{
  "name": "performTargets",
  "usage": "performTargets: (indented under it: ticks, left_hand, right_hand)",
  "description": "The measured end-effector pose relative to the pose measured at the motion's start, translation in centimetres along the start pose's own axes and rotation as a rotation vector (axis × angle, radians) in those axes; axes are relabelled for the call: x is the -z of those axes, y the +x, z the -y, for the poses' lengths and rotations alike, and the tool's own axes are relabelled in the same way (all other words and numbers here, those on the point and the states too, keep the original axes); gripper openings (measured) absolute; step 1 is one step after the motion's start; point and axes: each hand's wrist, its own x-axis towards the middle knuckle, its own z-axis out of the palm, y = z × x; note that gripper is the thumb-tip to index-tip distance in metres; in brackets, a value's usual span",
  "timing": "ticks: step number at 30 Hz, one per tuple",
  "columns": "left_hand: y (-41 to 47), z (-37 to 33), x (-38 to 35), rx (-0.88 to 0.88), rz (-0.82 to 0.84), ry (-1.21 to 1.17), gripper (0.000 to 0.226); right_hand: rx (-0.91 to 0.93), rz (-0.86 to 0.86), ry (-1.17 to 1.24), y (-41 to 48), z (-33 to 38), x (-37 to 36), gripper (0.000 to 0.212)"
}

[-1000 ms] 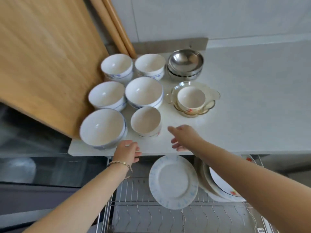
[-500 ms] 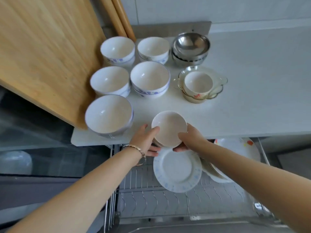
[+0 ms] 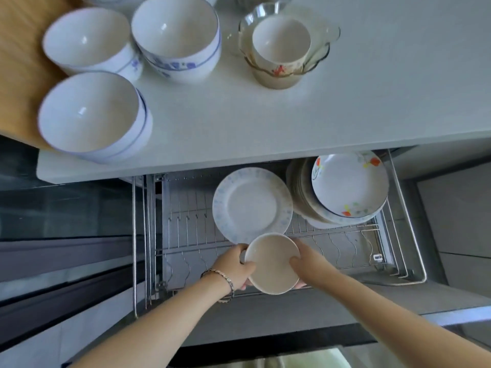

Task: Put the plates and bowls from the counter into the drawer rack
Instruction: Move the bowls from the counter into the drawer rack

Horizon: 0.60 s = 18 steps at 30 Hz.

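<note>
The left hand [image 3: 233, 266] and right hand [image 3: 309, 264] clasp a small plain cream ceramic bowl [image 3: 272, 262] from opposite sides above the chrome wire drawer rack [image 3: 186, 247].

Readable txt: none anywhere in view.
Blue-patterned bowl [image 3: 175, 38]: painted motif only, no letters or nos.
Flowered plate [image 3: 350, 187]: orange & green decor, no wording.
Small white tag [image 3: 377, 257]: sits on drawer rack [image 3: 345, 251] wire, front right; dark mark on it, too small to read.
</note>
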Motion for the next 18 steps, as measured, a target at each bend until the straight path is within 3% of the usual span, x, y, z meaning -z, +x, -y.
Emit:
performTargets:
  ticks: [5,9,11,15,18]
  left_hand:
    - [4.2,4.1,-1.0,0.131,-0.031,0.135,0.049]
    - [6.4,6.6,-1.2,0.195,-0.114,0.099,0.025]
    - [7.2,7.5,-1.4,0.225,-0.145,0.069,0.013]
    - [7.7,8.3,-1.5,0.276,-0.161,-0.07,0.027]
    - [7.9,8.6,-1.0,0.278,-0.176,-0.084,0.019]
  right_hand:
    - [-0.139,0.028,-0.068,6.5,-4.2,-2.1,0.061]
    - [-0.205,0.021,-0.129,10.1,-7.3,-2.3,0.065]
    - [-0.194,0.035,-0.151,11.5,-8.3,-2.7,0.064]
    - [-0.139,0.094,-0.181,13.0,-8.4,-4.5,0.063]
    - [-0.119,0.132,-0.219,13.4,-8.2,-5.4,0.06]
